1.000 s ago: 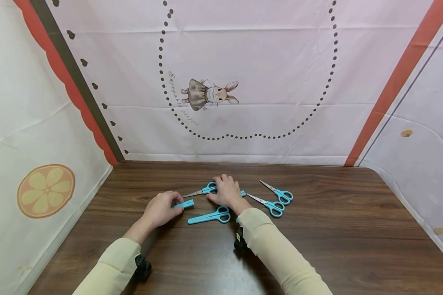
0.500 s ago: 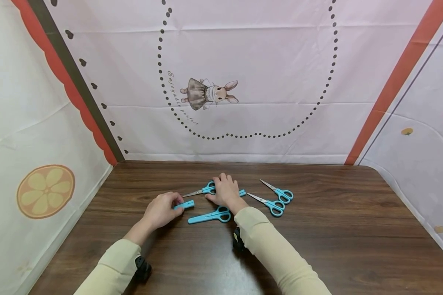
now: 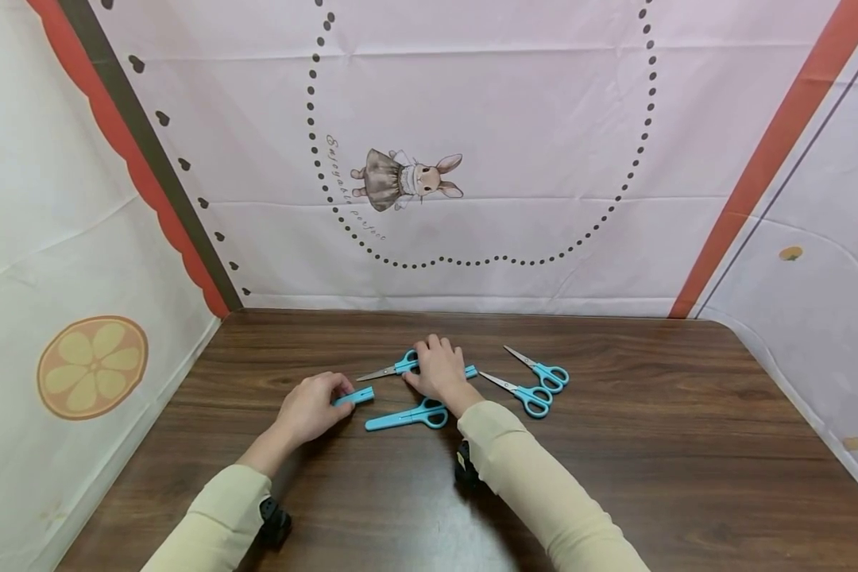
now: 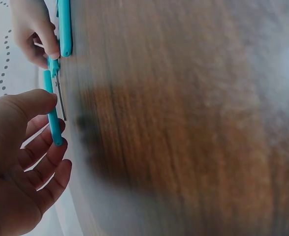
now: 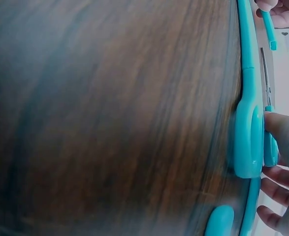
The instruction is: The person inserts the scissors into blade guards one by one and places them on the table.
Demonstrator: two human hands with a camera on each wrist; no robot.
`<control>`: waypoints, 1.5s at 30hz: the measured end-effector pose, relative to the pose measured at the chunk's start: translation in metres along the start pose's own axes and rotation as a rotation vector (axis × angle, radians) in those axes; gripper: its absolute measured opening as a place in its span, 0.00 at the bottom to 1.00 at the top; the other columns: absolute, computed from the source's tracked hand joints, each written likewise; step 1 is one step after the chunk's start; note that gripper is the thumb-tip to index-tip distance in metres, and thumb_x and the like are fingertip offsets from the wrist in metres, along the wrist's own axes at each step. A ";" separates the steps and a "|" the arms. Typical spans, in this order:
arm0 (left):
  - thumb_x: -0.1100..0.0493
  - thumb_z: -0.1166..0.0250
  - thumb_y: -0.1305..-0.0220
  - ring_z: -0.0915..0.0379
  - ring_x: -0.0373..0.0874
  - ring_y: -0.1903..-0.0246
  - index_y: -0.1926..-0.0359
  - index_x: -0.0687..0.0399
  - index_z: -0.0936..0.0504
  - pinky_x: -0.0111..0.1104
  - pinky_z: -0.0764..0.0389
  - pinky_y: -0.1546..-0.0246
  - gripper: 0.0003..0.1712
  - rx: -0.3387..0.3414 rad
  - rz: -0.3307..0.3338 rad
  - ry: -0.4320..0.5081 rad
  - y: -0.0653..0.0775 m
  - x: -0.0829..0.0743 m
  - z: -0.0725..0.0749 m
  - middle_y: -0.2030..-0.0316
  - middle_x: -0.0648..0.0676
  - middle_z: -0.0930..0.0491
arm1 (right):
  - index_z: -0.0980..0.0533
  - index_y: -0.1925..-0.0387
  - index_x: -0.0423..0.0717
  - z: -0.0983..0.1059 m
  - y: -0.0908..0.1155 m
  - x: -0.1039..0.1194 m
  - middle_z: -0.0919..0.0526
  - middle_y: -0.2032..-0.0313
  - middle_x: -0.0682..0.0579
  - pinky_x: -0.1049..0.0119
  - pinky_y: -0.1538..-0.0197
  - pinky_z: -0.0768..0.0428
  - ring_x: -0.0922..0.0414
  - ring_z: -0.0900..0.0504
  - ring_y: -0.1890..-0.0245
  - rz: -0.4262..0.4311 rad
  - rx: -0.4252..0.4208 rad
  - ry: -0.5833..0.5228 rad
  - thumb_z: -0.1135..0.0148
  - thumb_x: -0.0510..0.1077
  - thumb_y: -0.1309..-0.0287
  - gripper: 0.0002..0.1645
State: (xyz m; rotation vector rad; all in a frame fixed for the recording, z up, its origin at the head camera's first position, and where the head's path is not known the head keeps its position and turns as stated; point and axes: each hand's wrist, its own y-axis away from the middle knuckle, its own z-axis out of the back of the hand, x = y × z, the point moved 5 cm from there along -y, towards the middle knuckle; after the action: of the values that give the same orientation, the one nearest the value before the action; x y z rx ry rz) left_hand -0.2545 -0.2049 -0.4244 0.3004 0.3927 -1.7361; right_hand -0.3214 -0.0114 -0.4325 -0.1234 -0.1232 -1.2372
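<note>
My left hand (image 3: pixel 311 409) pinches a light-blue blade cover (image 4: pixel 54 118) between thumb and fingers, the cover's far end pointing right. My right hand (image 3: pixel 438 369) holds a pair of scissors (image 3: pixel 405 364) by its blue handles, thumb on the near side. The bare blades (image 4: pixel 61 96) point left toward the cover, apart from it in the head view. Just nearer to me lies another pair of scissors (image 3: pixel 399 418) with its blades inside a blue cover. Part of a second loose cover (image 3: pixel 470 371) shows to the right of my right hand, which hides the rest.
Two uncovered pairs lie to the right, the farther scissors (image 3: pixel 549 376) and the nearer scissors (image 3: pixel 532 400), blades pointing left. A rounded blue piece (image 5: pixel 219 221) shows low in the right wrist view. The brown wooden table (image 3: pixel 658 445) meets a printed cloth wall (image 3: pixel 543 183) behind.
Both hands keep nearly the same places and holds. The right forearm now covers a small blue end seen beside it one second ago.
</note>
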 end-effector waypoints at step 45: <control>0.55 0.32 0.48 0.32 0.36 0.76 0.67 0.45 0.20 0.32 0.31 0.75 0.07 -0.037 -0.030 -0.001 0.007 -0.005 0.005 0.71 0.45 0.25 | 0.28 0.47 0.47 0.034 0.026 -0.025 0.21 0.54 0.51 0.59 0.56 0.24 0.53 0.23 0.56 0.076 -0.106 0.014 0.45 0.64 0.46 0.32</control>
State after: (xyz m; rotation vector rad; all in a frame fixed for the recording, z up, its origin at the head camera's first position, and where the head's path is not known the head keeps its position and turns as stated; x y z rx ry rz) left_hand -0.2463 -0.2035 -0.4189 0.2682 0.4305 -1.7562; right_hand -0.3054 0.0257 -0.4032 -0.2092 -0.0405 -1.1686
